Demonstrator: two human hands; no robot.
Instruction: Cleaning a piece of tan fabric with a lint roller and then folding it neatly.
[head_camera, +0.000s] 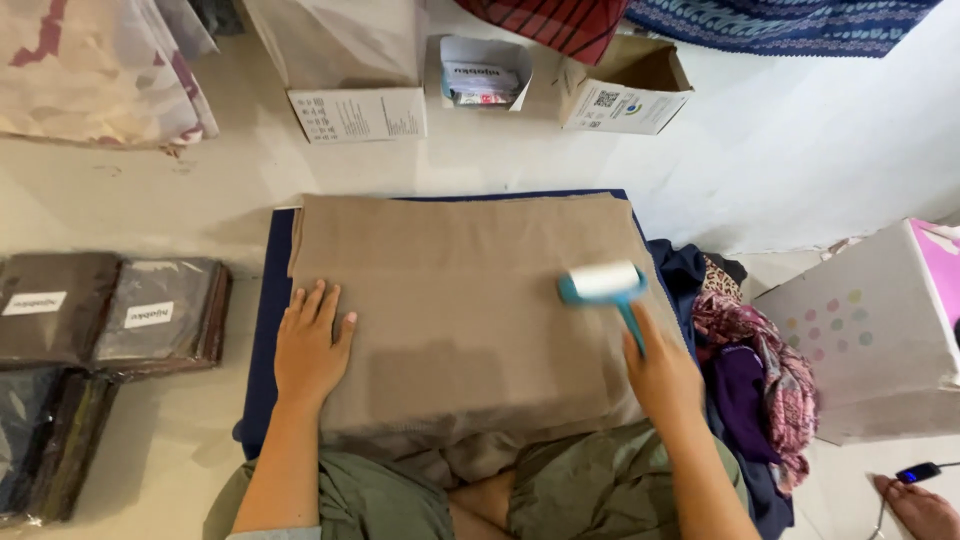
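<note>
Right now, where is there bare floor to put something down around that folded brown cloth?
Bare floor lies between the brown cloth, the cardboard boxes and the wrapped packets; more to the upper right. It is crowded by the clothes heap, beside the right hand with the lint roller.

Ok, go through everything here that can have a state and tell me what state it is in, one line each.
Beige cloth: folded flat, lying on a dark blue pad.
Lint roller: held by its handle, roll resting on the cloth.
Left hand: flat, palm down on the cloth.
Right hand: closed around the roller handle.
Small boxes: flaps open.
Packed cloths: folded, sealed in clear bags.
</note>
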